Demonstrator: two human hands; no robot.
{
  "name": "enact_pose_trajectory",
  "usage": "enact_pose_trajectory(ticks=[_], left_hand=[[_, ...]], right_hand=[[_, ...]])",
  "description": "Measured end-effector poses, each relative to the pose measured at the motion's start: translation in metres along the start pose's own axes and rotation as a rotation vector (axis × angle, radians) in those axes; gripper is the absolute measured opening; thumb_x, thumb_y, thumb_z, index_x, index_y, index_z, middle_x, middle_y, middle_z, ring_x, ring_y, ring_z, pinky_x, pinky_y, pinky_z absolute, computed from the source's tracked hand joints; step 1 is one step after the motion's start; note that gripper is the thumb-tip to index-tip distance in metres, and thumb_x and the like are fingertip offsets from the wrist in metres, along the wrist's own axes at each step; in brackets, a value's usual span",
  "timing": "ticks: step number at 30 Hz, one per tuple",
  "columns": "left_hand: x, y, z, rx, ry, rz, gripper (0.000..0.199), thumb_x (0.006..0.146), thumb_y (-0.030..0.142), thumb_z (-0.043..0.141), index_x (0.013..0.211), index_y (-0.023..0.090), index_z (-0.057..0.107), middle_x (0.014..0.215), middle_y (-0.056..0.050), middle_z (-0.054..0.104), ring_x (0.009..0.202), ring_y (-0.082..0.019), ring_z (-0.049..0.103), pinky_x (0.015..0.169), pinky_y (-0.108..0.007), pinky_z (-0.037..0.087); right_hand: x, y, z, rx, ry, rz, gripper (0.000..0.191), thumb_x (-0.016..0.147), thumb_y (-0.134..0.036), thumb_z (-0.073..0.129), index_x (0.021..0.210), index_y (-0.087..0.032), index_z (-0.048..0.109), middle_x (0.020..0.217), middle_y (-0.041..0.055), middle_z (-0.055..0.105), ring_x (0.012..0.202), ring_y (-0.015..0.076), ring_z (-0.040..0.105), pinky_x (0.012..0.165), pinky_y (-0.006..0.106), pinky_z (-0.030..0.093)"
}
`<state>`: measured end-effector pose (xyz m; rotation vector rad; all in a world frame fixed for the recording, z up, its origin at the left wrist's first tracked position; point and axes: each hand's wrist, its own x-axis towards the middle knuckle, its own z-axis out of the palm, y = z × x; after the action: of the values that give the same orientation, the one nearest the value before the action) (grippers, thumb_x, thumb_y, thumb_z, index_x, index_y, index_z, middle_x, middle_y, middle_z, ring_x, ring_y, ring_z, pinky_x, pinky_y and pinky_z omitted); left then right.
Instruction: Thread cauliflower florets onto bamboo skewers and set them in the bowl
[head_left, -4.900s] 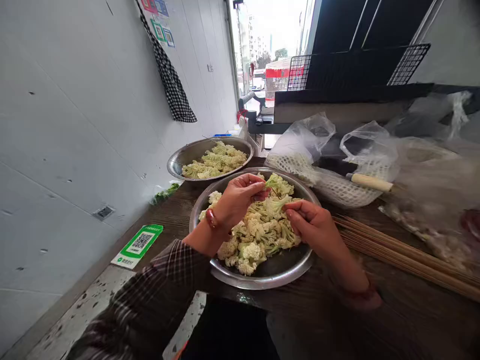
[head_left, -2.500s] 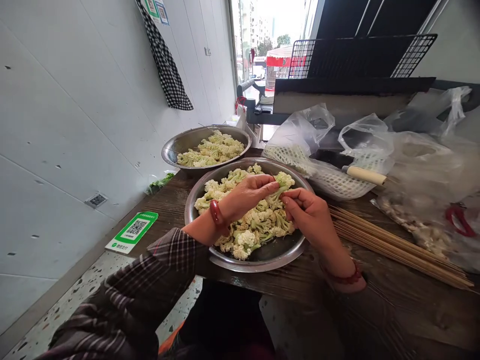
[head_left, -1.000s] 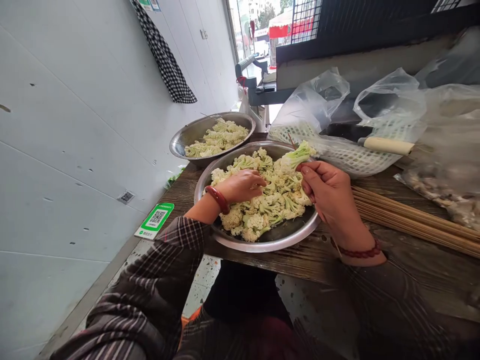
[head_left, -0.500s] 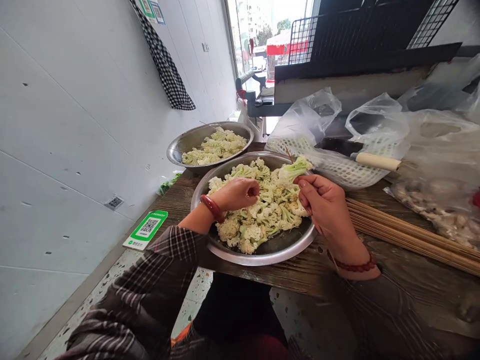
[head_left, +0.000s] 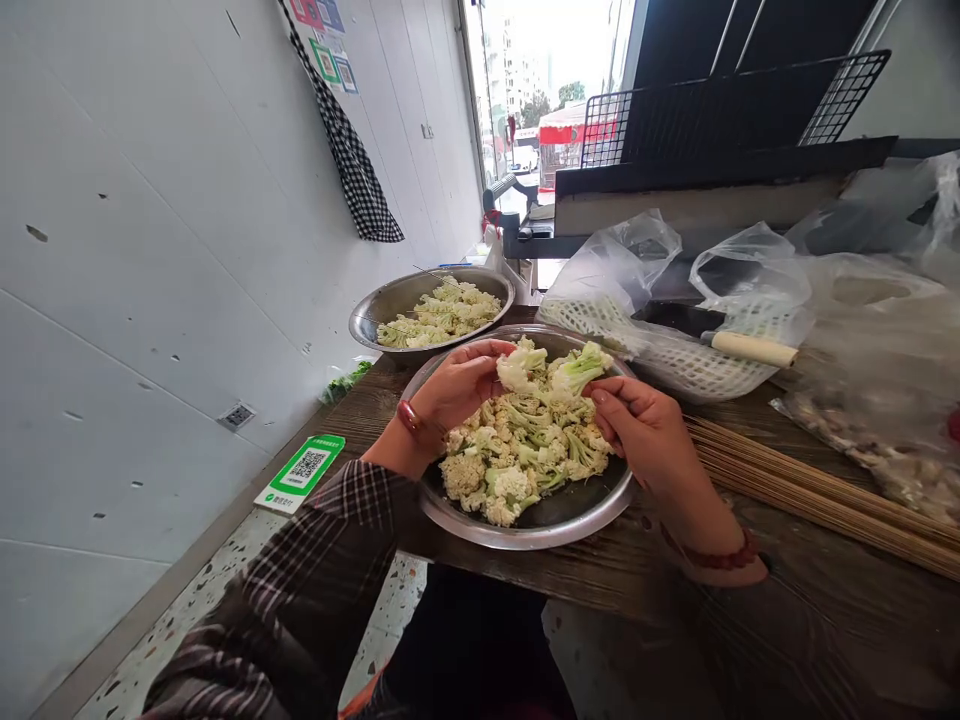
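Observation:
My left hand (head_left: 466, 380) pinches a pale cauliflower floret (head_left: 519, 368) between thumb and fingers above the large metal basin (head_left: 525, 537). Close to its right, my right hand (head_left: 637, 418) has its fingers closed at the stem end of another cauliflower floret (head_left: 583, 368). A thin stick showed above this floret a moment ago; now I cannot make it out. The two florets are held almost side by side. Beneath both hands, loose cauliflower pieces (head_left: 536, 450) fill much of the basin.
Behind stands a second metal basin (head_left: 367, 310) of cauliflower with thin sticks. Bamboo skewers (head_left: 810, 480) lie on the wooden table (head_left: 600, 580) at right, near plastic bags (head_left: 720, 370) and a wooden handle (head_left: 754, 348). A QR code sign (head_left: 304, 470) is at left.
My left hand, closed over the basin before, has turned and raised a floret beside the one in my right hand. My right hand keeps its floret. The view has tilted slightly upward.

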<state>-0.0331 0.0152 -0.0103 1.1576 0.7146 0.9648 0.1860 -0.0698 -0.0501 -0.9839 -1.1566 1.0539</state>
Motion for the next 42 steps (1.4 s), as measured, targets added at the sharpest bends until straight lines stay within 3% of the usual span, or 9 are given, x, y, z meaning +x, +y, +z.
enact_pose_trajectory(ticks=[6, 13, 17, 21, 25, 29, 34, 37, 42], left_hand=[[-0.001, 0.003, 0.004, -0.048, -0.009, 0.035, 0.016, 0.078, 0.009, 0.061, 0.090, 0.010, 0.070, 0.085, -0.008, 0.072, 0.077, -0.016, 0.071, 0.071, -0.024, 0.054], [-0.003, 0.003, 0.005, -0.085, -0.133, -0.021, 0.021, 0.080, 0.013, 0.065, 0.099, 0.009, 0.073, 0.095, -0.011, 0.075, 0.086, -0.019, 0.072, 0.082, -0.030, 0.056], [-0.006, 0.000, 0.007, -0.052, -0.184, -0.048, 0.028, 0.084, 0.028, 0.071, 0.104, 0.009, 0.074, 0.098, -0.012, 0.074, 0.087, -0.017, 0.070, 0.083, -0.028, 0.055], [-0.008, -0.004, 0.010, 0.011, -0.263, -0.044, 0.042, 0.074, 0.032, 0.082, 0.110, 0.013, 0.073, 0.106, -0.012, 0.072, 0.091, -0.017, 0.068, 0.083, -0.028, 0.055], [-0.005, -0.007, 0.011, 0.100, -0.192, -0.045, 0.041, 0.073, 0.021, 0.082, 0.111, 0.013, 0.071, 0.097, -0.008, 0.071, 0.082, -0.013, 0.067, 0.079, -0.029, 0.058], [-0.003, -0.002, 0.006, -0.019, -0.060, 0.019, 0.027, 0.078, 0.019, 0.073, 0.104, 0.013, 0.068, 0.092, -0.007, 0.070, 0.086, -0.016, 0.068, 0.083, -0.037, 0.060], [-0.006, 0.008, 0.004, -0.087, -0.059, -0.005, 0.019, 0.077, 0.016, 0.066, 0.095, 0.013, 0.067, 0.084, -0.005, 0.067, 0.081, -0.018, 0.067, 0.075, -0.036, 0.061], [-0.008, 0.011, 0.008, -0.059, -0.048, -0.042, 0.018, 0.077, 0.017, 0.067, 0.095, 0.015, 0.069, 0.086, -0.005, 0.069, 0.080, -0.017, 0.066, 0.070, -0.031, 0.060], [0.000, 0.013, 0.008, 0.044, -0.064, -0.051, 0.014, 0.084, 0.024, 0.067, 0.097, 0.020, 0.072, 0.086, -0.002, 0.072, 0.081, -0.017, 0.065, 0.072, -0.030, 0.060]], right_hand=[[-0.003, -0.004, 0.000, -0.146, -0.167, 0.017, 0.030, 0.085, -0.045, 0.066, 0.090, -0.015, 0.067, 0.050, -0.0060, 0.049, 0.043, 0.0081, 0.040, 0.041, 0.022, 0.030], [-0.001, -0.003, 0.000, -0.200, -0.178, 0.017, 0.031, 0.087, -0.044, 0.063, 0.092, -0.014, 0.068, 0.051, -0.0055, 0.050, 0.044, 0.0083, 0.041, 0.041, 0.022, 0.032], [-0.002, -0.006, 0.001, -0.236, -0.172, 0.001, 0.030, 0.087, -0.043, 0.064, 0.091, -0.014, 0.069, 0.052, -0.0052, 0.051, 0.043, 0.0077, 0.040, 0.041, 0.022, 0.031], [0.000, -0.003, 0.001, -0.230, -0.140, 0.005, 0.030, 0.087, -0.045, 0.065, 0.091, -0.015, 0.069, 0.052, -0.0050, 0.052, 0.043, 0.0079, 0.041, 0.041, 0.021, 0.032], [0.003, 0.000, 0.002, -0.173, -0.104, 0.016, 0.030, 0.085, -0.047, 0.067, 0.091, -0.017, 0.069, 0.052, -0.0054, 0.053, 0.042, 0.0079, 0.040, 0.040, 0.021, 0.032], [0.005, 0.001, 0.004, -0.152, -0.052, 0.029, 0.032, 0.084, -0.049, 0.066, 0.089, -0.017, 0.068, 0.051, -0.0055, 0.053, 0.040, 0.0081, 0.040, 0.039, 0.022, 0.031], [0.010, 0.005, 0.007, -0.412, -0.211, 0.041, 0.026, 0.088, -0.039, 0.062, 0.098, -0.017, 0.072, 0.056, -0.0027, 0.061, 0.044, 0.0121, 0.052, 0.045, 0.025, 0.041], [0.011, 0.007, 0.009, -0.620, -0.239, -0.092, 0.019, 0.088, -0.029, 0.062, 0.095, -0.019, 0.076, 0.064, 0.0002, 0.068, 0.056, 0.0145, 0.061, 0.057, 0.027, 0.045], [0.017, 0.001, 0.004, -0.619, -0.060, -0.225, 0.019, 0.092, -0.027, 0.059, 0.098, -0.021, 0.077, 0.088, 0.0040, 0.076, 0.079, 0.0167, 0.068, 0.074, 0.029, 0.049]])
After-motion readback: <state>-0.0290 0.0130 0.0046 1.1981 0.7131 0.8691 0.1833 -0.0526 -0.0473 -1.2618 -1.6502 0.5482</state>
